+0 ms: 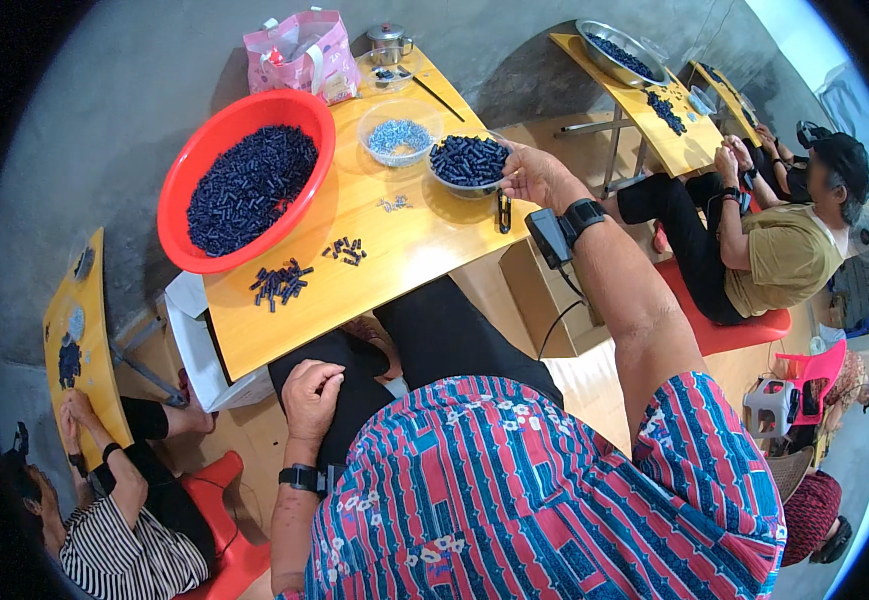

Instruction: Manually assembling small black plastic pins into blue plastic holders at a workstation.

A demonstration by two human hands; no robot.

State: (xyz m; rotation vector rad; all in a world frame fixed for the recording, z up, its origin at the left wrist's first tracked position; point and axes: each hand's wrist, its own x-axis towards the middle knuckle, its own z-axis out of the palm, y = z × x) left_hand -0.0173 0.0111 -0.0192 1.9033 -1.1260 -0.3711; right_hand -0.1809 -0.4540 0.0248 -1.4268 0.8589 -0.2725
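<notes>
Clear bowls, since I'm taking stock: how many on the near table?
3: one bowl at the right hand, one left of it, one by the mug. Others may be hidden.

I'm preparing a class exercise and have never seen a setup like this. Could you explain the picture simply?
There is no robot here: a person works with two bare hands. A wide fisheye camera on their head looks down, so straight edges bend near the rim.

On the yellow table stand a red basin and a clear bowl, both holding small dark pieces, and another bowl of pale bluish pieces. Small loose piles lie nearer the person.

The right hand touches the clear bowl's side; whether it grips it is unclear. The left hand rests on the lap, with nothing visible in it.
</notes>
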